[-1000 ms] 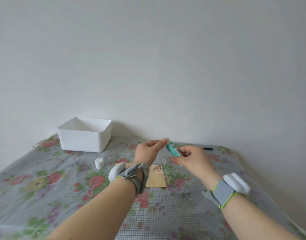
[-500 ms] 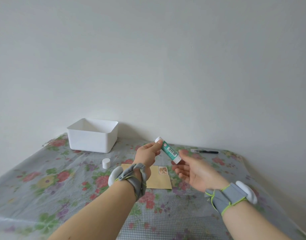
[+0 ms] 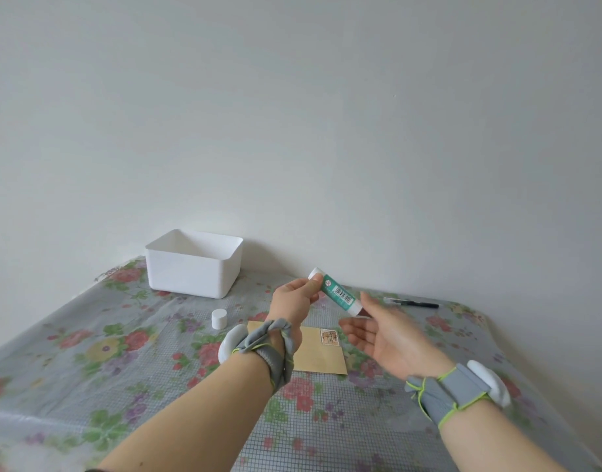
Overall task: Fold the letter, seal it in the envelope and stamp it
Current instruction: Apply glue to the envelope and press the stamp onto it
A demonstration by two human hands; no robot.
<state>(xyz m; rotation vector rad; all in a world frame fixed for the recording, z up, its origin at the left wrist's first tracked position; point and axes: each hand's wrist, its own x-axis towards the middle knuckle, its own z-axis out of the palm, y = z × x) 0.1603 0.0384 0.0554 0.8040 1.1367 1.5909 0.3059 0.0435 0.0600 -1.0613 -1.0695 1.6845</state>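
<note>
Glue stick [image 3: 337, 293] is now in our left hand [image 3: 294, 301] alone, pinched near its upper end and tilted, held above the envelope [image 3: 321, 359]. A second ago both hands were on it; our right hand [image 3: 391, 335] has let go and hangs open, palm up, holding nothing, just right of the stick's lower end.

Envelope lies flat on the table [image 3: 88, 369], stamp [image 3: 328, 336] already on its upper right corner (flap side not visible, so we cannot tell the seal state). White cap [image 3: 219, 318] stands left of the envelope, so the stick looks uncapped. Pen [image 3: 413, 303] lies beyond the envelope to the right, white bin [image 3: 194, 264] beyond it to the left.

Our read: gluing is done, recapping is next.
</note>
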